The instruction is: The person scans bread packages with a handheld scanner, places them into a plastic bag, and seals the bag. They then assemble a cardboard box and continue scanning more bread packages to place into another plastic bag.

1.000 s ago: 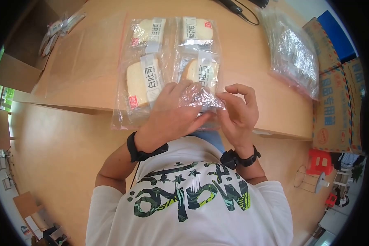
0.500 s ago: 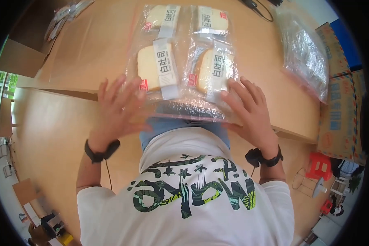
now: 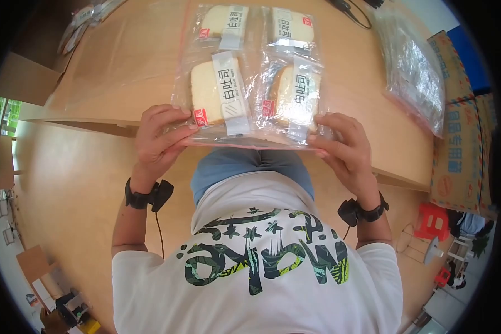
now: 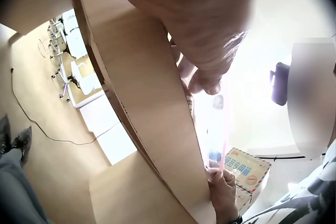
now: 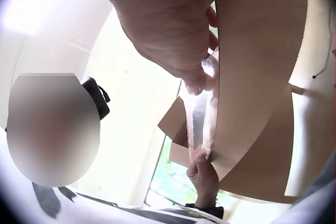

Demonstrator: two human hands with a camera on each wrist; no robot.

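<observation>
A clear zip bag [image 3: 250,58] with a pinkish edge lies at the table's near edge in the head view, holding several packaged bread slices [image 3: 210,83] with white labels. At its near left corner the left hand [image 3: 158,139] pinches the bag between thumb and fingers. The right hand [image 3: 348,150] pinches the near right corner in the same way. Between the hands the pinkish edge runs nearly straight. In the left wrist view the left hand [image 4: 194,19] is large, with the right hand [image 4: 223,192] at the bag's far end.
A stack of clear bags [image 3: 409,72] lies on the table [image 3: 350,83] at the right, beside printed cardboard boxes [image 3: 456,156]. At the left stands an open cardboard box [image 3: 25,80] with packets [image 3: 83,25] by it. A black device with a cable [image 3: 353,14] lies at the far edge.
The hands have moved apart from the bag's near middle to its two near corners and now pinch them. The bag's near edge, crumpled before, is now drawn straighter.
</observation>
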